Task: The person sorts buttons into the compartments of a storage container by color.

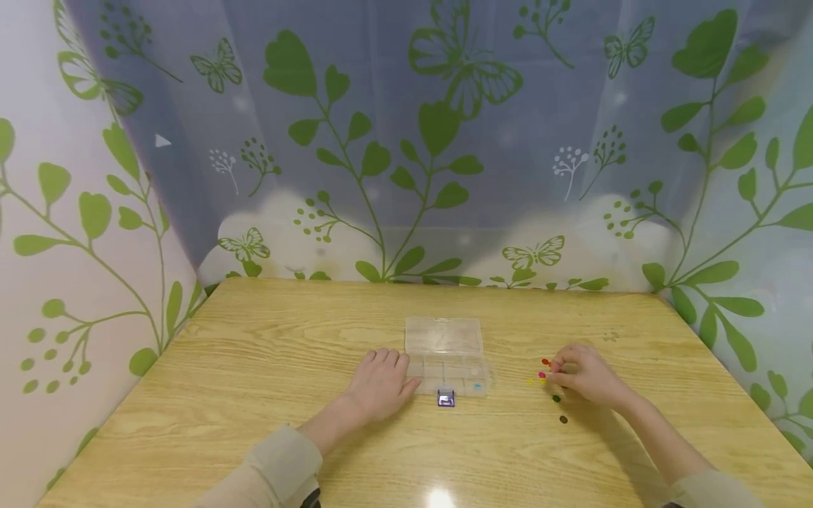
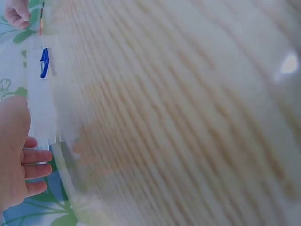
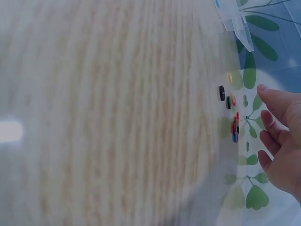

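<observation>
A clear plastic compartment box (image 1: pixel 434 370) lies with its lid (image 1: pixel 443 336) folded back. A small blue piece (image 1: pixel 478 386) sits in its front right compartment. At the box's left edge, my left hand (image 1: pixel 381 384) rests with fingers extended. Farther right, my right hand (image 1: pixel 587 374) bends its thumb and fingers beside several small coloured discs. A red disc (image 1: pixel 545 362), a pink disc (image 1: pixel 542 375) and a green disc (image 1: pixel 556 398) are among them. In the right wrist view, thumb and fingers stand apart with nothing visible between them.
A small blue-violet-edged object (image 1: pixel 446 398) stands at the box's front edge; its kind is unclear. A black disc (image 1: pixel 563 420) lies nearest me, and a yellow disc (image 1: pixel 531 382) lies left of the group. A patterned curtain (image 1: pixel 406 141) closes off the wooden table (image 1: pixel 286 317) behind.
</observation>
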The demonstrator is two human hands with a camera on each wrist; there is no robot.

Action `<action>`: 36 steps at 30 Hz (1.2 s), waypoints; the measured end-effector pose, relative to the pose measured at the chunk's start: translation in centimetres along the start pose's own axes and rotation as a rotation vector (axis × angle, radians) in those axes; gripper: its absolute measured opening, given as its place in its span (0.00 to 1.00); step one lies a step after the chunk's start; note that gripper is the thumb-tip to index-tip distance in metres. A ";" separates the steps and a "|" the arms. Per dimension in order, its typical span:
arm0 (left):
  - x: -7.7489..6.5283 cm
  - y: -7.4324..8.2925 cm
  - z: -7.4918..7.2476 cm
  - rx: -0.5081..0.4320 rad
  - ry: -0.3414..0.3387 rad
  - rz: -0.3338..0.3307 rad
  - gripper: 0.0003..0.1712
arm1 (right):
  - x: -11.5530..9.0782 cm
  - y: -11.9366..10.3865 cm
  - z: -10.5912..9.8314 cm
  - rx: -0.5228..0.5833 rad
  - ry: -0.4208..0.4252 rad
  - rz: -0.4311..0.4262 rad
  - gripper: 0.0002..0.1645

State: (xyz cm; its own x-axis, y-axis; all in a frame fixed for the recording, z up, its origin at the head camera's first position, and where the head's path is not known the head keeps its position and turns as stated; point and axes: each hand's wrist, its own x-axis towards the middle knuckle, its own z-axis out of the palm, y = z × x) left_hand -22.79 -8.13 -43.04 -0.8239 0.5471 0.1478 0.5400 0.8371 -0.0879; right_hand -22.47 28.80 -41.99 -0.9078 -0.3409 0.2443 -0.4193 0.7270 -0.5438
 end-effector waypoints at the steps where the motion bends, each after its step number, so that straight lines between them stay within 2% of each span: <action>1: 0.0 0.0 0.0 -0.003 0.002 0.000 0.31 | 0.1 0.0 0.0 0.001 -0.001 -0.013 0.10; 7: -0.1 0.1 -0.1 -0.019 -0.002 -0.008 0.30 | 0.8 -0.3 0.2 0.013 -0.013 -0.049 0.10; 16: -0.1 0.4 -0.5 -0.044 -0.041 -0.025 0.32 | 1.8 -1.6 0.7 0.055 -0.021 -0.029 0.08; 22: -0.1 0.5 -0.5 -0.018 -0.041 -0.024 0.32 | 2.8 -2.3 1.5 0.057 -0.026 -0.036 0.06; 28: -0.1 0.4 -0.5 -0.010 -0.027 -0.015 0.31 | 3.8 -3.2 2.3 0.121 -0.043 -0.013 0.04; 36: -0.1 0.4 -0.4 -0.001 -0.027 -0.003 0.30 | 4.6 -3.5 4.1 0.254 -0.025 0.084 0.07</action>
State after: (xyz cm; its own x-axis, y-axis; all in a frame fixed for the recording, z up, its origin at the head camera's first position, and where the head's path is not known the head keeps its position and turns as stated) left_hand -22.39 -7.85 -42.74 -0.8300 0.5443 0.1217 0.5374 0.8389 -0.0868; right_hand -25.10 22.28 -42.22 -0.9374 -0.3031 0.1716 -0.3246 0.5814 -0.7460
